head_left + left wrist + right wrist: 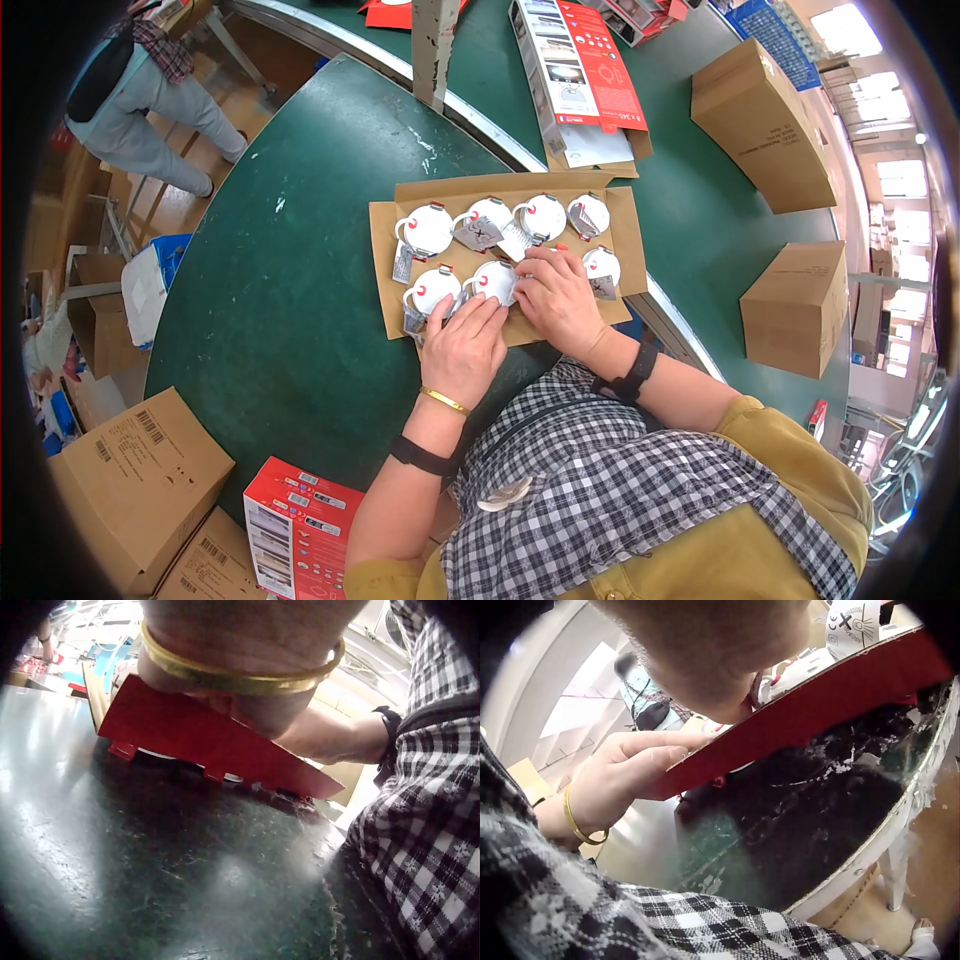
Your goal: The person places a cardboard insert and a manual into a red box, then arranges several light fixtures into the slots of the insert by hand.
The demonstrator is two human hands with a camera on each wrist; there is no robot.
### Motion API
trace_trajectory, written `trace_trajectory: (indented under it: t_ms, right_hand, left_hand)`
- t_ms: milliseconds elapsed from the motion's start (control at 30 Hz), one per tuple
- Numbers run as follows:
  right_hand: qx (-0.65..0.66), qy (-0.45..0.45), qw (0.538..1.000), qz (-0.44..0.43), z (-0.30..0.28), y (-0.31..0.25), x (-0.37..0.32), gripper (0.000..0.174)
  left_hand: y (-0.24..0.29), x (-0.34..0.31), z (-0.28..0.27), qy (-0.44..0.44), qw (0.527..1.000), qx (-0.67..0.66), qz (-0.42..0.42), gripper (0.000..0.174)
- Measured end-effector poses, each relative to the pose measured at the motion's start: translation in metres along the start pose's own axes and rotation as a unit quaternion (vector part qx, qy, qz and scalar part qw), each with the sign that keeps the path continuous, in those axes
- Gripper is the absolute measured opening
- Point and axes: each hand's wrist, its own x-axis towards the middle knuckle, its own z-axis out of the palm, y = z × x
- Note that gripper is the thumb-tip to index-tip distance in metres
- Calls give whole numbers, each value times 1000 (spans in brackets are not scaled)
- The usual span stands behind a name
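Note:
A cardboard tray (pixel 388 240) lies on the green table, its outer side red in both wrist views. Set in it in two rows are several round white light fixtures (pixel 428 230) with red-marked cable loops and paper tags. My left hand (pixel 465 345) reaches over the tray's near edge, with extended fingers resting on a near-row fixture (pixel 493 280). At that fixture's right side, my right hand (pixel 560 298) has bent fingers and pinches its edge. The right fingertips are partly hidden. Another near-row fixture (pixel 602 266) sits right of this hand.
Behind the tray stands a metal post (pixel 433 55) at a table edge. An opened red-and-white box (pixel 580 80) lies beyond. Brown cartons (pixel 765 125) stand at right, others (pixel 145 480) at lower left beside a red box (pixel 300 525). A person (pixel 150 100) stands at far left.

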Motion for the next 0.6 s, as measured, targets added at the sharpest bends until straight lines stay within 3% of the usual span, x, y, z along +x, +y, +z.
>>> trace_trajectory:
  t_ms: [600]
  right_hand:
    - [-46,-7,999,-20,-7,-2,-1,13]
  left_hand:
    - [1,-2,-1,7,1000,-2,2,24]
